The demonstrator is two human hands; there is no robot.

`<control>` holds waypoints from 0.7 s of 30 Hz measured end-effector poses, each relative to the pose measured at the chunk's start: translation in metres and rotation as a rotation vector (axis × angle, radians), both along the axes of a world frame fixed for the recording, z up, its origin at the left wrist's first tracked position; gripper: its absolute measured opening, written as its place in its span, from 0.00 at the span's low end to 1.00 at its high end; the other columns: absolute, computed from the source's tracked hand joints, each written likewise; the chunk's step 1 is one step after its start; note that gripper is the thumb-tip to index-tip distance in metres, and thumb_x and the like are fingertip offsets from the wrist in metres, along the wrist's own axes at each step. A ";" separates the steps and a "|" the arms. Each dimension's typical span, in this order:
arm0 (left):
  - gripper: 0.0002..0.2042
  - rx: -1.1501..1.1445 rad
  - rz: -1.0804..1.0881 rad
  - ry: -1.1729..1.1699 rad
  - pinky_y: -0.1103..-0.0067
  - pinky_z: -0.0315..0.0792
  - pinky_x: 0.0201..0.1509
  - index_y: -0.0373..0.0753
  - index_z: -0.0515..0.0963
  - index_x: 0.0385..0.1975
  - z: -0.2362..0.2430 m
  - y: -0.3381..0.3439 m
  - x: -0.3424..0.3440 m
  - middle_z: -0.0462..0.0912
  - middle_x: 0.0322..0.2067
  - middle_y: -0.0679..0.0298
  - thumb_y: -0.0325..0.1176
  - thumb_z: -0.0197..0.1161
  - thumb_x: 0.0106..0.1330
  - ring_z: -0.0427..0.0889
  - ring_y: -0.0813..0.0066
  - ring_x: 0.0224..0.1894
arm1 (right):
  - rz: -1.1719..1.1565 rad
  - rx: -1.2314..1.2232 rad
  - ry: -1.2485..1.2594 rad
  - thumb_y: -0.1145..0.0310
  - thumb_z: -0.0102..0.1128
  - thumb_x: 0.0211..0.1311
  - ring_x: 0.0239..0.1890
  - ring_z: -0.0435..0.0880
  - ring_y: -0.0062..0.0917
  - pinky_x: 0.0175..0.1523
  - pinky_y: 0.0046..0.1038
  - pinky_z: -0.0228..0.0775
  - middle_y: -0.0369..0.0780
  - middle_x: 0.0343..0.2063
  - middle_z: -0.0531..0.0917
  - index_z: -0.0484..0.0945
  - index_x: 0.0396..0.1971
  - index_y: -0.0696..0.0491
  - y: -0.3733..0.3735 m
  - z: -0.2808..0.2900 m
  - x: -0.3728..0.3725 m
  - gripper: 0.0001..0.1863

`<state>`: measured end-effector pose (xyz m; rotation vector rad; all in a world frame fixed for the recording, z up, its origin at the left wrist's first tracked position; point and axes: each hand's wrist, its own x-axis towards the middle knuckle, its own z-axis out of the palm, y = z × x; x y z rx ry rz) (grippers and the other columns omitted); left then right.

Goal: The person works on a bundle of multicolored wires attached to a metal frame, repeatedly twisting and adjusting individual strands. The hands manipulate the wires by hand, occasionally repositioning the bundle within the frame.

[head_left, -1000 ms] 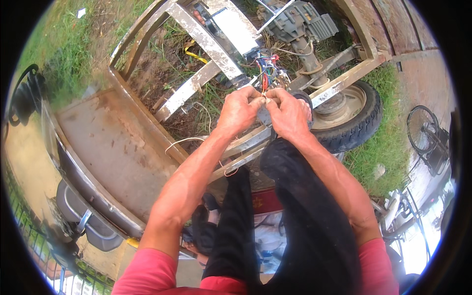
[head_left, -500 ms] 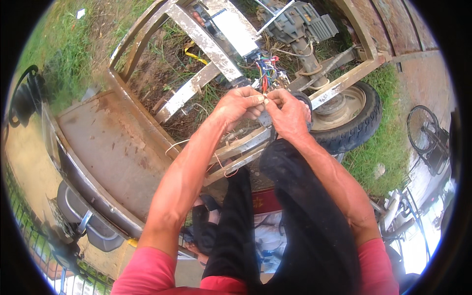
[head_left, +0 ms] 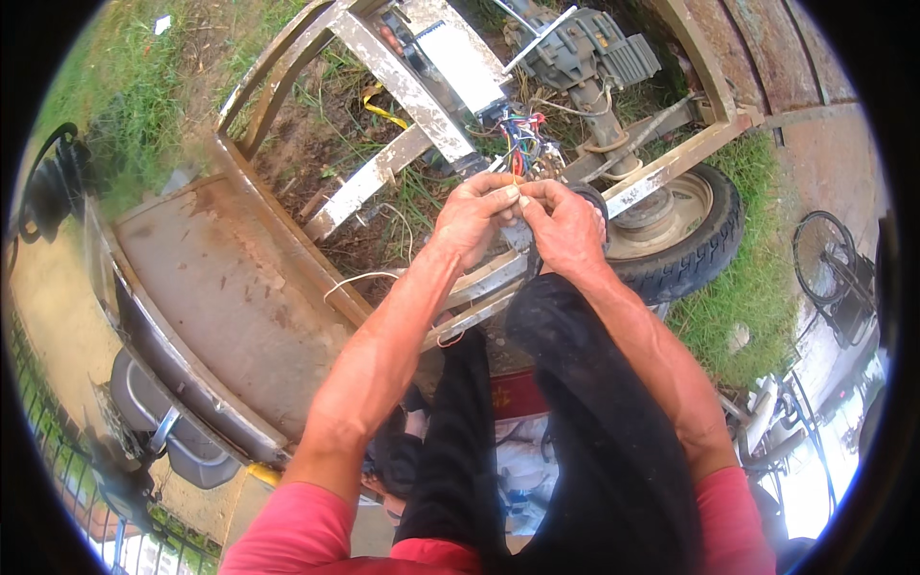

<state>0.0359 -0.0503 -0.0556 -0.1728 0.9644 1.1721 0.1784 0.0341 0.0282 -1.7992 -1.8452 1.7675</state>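
My left hand (head_left: 468, 218) and my right hand (head_left: 569, 230) meet fingertip to fingertip over the metal frame. Both are closed in a pinch on a thin orange wire (head_left: 517, 179); its end is hidden between the fingers. Just beyond them a tangle of coloured wires (head_left: 523, 134), red, blue, white and green, spills from the near end of a silver box (head_left: 462, 67). Beside my right hand lies a dark round part (head_left: 592, 198), partly covered by it.
A worn, paint-chipped frame (head_left: 376, 177) surrounds the work, with a grey motor and axle housing (head_left: 585, 57) at the far side. A wheel with a black tyre (head_left: 714, 230) stands to the right. A rusty metal panel (head_left: 220, 278) lies left. A pale loose wire (head_left: 359, 278) crosses near my left forearm.
My left forearm and hand have shifted slightly to the right, closer to my right hand. The fingers of both hands stay pinched together at the wire.
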 end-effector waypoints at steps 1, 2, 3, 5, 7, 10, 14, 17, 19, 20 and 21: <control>0.08 0.004 0.020 -0.003 0.74 0.79 0.46 0.34 0.83 0.50 -0.002 -0.001 0.002 0.87 0.40 0.63 0.25 0.67 0.75 0.81 0.76 0.37 | -0.007 0.004 -0.005 0.64 0.64 0.74 0.39 0.93 0.27 0.46 0.30 0.82 0.45 0.37 0.94 0.86 0.48 0.59 0.001 0.000 -0.001 0.14; 0.08 0.007 0.042 -0.009 0.74 0.79 0.46 0.34 0.83 0.50 -0.001 -0.002 0.004 0.87 0.40 0.63 0.25 0.67 0.75 0.81 0.76 0.37 | -0.012 0.007 -0.012 0.64 0.65 0.74 0.38 0.93 0.27 0.46 0.30 0.82 0.45 0.37 0.94 0.86 0.48 0.59 0.000 -0.002 -0.001 0.14; 0.08 0.010 0.064 -0.015 0.73 0.79 0.47 0.34 0.83 0.50 -0.001 -0.002 0.006 0.86 0.40 0.63 0.25 0.67 0.75 0.80 0.76 0.37 | -0.018 0.009 -0.020 0.63 0.65 0.74 0.38 0.93 0.27 0.46 0.30 0.83 0.44 0.37 0.94 0.86 0.48 0.59 -0.001 -0.003 0.000 0.14; 0.08 0.014 0.078 0.010 0.73 0.78 0.48 0.34 0.83 0.50 0.002 0.005 0.010 0.86 0.39 0.63 0.25 0.67 0.75 0.80 0.76 0.37 | -0.076 0.029 -0.013 0.62 0.66 0.73 0.38 0.93 0.28 0.46 0.31 0.83 0.44 0.37 0.94 0.87 0.47 0.58 0.000 -0.011 0.002 0.14; 0.08 0.023 0.064 0.044 0.75 0.77 0.49 0.35 0.83 0.49 0.004 0.013 0.013 0.86 0.38 0.65 0.27 0.68 0.75 0.79 0.78 0.37 | -0.120 0.036 -0.015 0.61 0.67 0.72 0.38 0.94 0.29 0.46 0.32 0.83 0.43 0.37 0.94 0.88 0.46 0.55 -0.001 -0.028 0.011 0.14; 0.07 0.040 0.065 0.095 0.76 0.77 0.47 0.35 0.82 0.48 -0.002 0.012 0.015 0.85 0.37 0.66 0.27 0.68 0.75 0.79 0.79 0.36 | -0.102 0.040 -0.030 0.60 0.68 0.71 0.38 0.94 0.30 0.47 0.32 0.83 0.43 0.37 0.94 0.88 0.45 0.54 -0.002 -0.028 0.009 0.13; 0.07 -0.005 -0.019 0.275 0.78 0.76 0.45 0.36 0.82 0.47 0.008 0.015 0.019 0.83 0.36 0.68 0.28 0.69 0.74 0.78 0.81 0.35 | -0.079 0.060 -0.085 0.61 0.68 0.71 0.37 0.93 0.29 0.46 0.32 0.83 0.43 0.36 0.94 0.88 0.44 0.55 -0.007 -0.032 0.011 0.13; 0.07 -0.044 -0.072 0.329 0.79 0.76 0.44 0.35 0.82 0.47 0.015 0.020 0.017 0.83 0.35 0.69 0.29 0.68 0.75 0.78 0.81 0.34 | -0.132 0.075 -0.039 0.63 0.69 0.70 0.36 0.93 0.28 0.45 0.31 0.83 0.43 0.35 0.93 0.88 0.43 0.56 -0.010 -0.036 0.011 0.12; 0.07 -0.064 -0.078 0.227 0.79 0.76 0.44 0.35 0.82 0.47 0.015 0.022 0.011 0.84 0.36 0.68 0.29 0.67 0.75 0.78 0.81 0.34 | -0.195 0.060 0.035 0.65 0.69 0.70 0.35 0.93 0.27 0.45 0.31 0.83 0.43 0.34 0.93 0.87 0.43 0.57 -0.012 -0.039 0.012 0.11; 0.07 -0.073 -0.131 0.188 0.79 0.77 0.43 0.34 0.82 0.47 0.015 0.022 0.006 0.84 0.36 0.68 0.29 0.67 0.76 0.78 0.81 0.34 | -0.183 0.069 0.026 0.66 0.69 0.70 0.35 0.93 0.27 0.44 0.30 0.83 0.43 0.34 0.93 0.87 0.43 0.58 -0.011 -0.036 0.009 0.11; 0.07 -0.082 -0.184 0.148 0.79 0.77 0.43 0.34 0.83 0.48 0.014 0.024 -0.002 0.84 0.36 0.68 0.29 0.67 0.76 0.78 0.81 0.34 | -0.173 0.079 0.017 0.66 0.69 0.69 0.35 0.93 0.27 0.44 0.30 0.84 0.43 0.34 0.93 0.87 0.43 0.58 -0.011 -0.031 0.007 0.10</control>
